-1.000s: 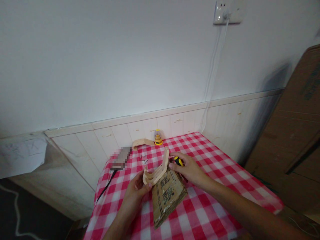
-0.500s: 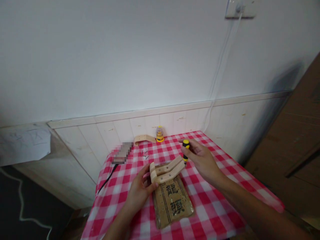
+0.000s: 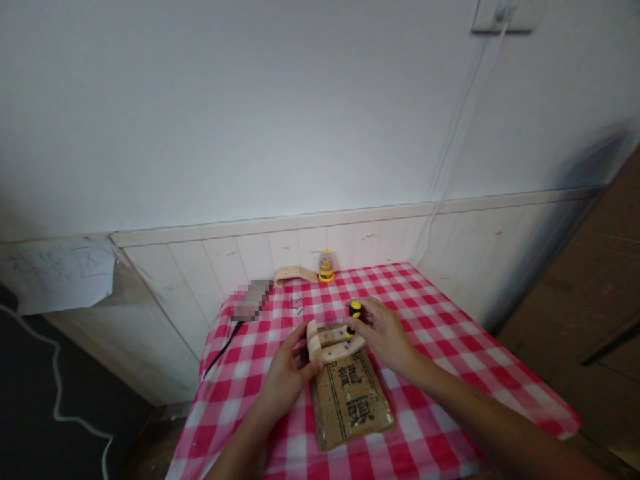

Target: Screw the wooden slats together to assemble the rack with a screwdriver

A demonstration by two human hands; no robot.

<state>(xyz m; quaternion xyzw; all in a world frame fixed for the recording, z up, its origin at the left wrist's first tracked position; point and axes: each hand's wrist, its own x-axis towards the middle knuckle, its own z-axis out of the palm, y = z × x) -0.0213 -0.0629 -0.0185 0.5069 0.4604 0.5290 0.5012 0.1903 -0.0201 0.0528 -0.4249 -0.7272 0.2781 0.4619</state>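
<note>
My left hand [image 3: 286, 373] grips the near-left end of a pale wooden bracket [image 3: 333, 351], which has two bent arms joined by crosspieces and several screws in it. Under the bracket lies a flat, tape-wrapped cardboard piece [image 3: 350, 407] with black printed characters. In my right hand [image 3: 385, 333] is a short yellow-and-black screwdriver [image 3: 355, 311], held upright by the fingers. Its tip points down at a screw in the nearer arm of the bracket; whether it sits in the screw head is too small to tell.
Several loose screws [image 3: 299, 307] lie on the red-and-white checked tablecloth [image 3: 440, 373]. Behind them are another bent wooden piece [image 3: 295, 273] and a clear container with a yellow base [image 3: 326, 268]. A blurred-out flat object [image 3: 251, 301] with a black cord lies at left. A wall [image 3: 300, 243] backs the table.
My right hand has moved the screwdriver left and down, from the bracket's far right end onto a screw in the nearer arm. The bracket now lies flatter; my left hand keeps its hold.
</note>
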